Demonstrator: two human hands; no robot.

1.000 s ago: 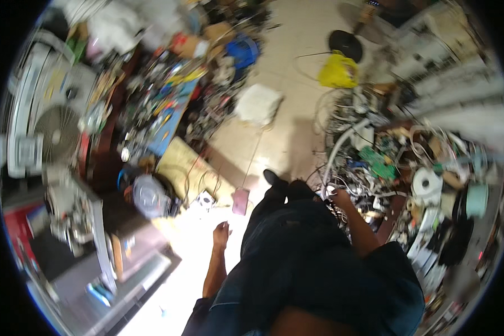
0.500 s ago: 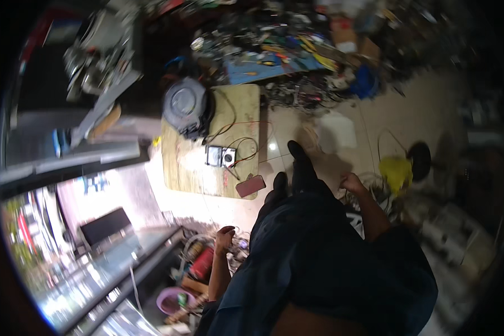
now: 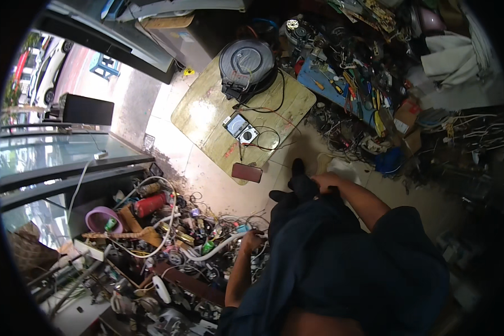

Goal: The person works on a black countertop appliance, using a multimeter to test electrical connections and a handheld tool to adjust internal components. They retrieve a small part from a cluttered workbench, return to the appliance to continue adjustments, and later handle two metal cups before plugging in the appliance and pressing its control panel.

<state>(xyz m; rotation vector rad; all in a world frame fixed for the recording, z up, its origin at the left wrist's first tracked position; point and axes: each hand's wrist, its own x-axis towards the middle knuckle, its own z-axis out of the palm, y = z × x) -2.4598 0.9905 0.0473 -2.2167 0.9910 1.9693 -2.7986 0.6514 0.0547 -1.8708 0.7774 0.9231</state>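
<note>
My left hand point(image 3: 253, 241) hangs beside my left leg, above a heap of scrap parts, fingers loosely bent and nothing visible in it. In front of my right thigh is my right hand point(image 3: 326, 182), its fingers relaxed and partly curled, also with no object showing. Ahead stands a low wooden table point(image 3: 201, 112). On it rest a round dark lidded appliance point(image 3: 246, 60), like an electric griddle, and an analog multimeter point(image 3: 241, 129) with its leads spread out. A reddish-brown flat case point(image 3: 247, 172) lies at the table's near corner. Neither hand touches these.
Far right, a blue mat point(image 3: 330, 89) carries screwdrivers and pliers amid piled parts. A blue bag point(image 3: 387, 161) and cardboard box point(image 3: 407, 117) sit beside it. Left, clutter holds a purple basin point(image 3: 103, 220), a red cylinder point(image 3: 150, 205) and a white hose point(image 3: 218, 246). A glass counter point(image 3: 56, 151) stands beyond.
The view has swung left, so the table sits turned and further right in the picture. My right hand has come in closer to my legs; my left still hangs at my side.
</note>
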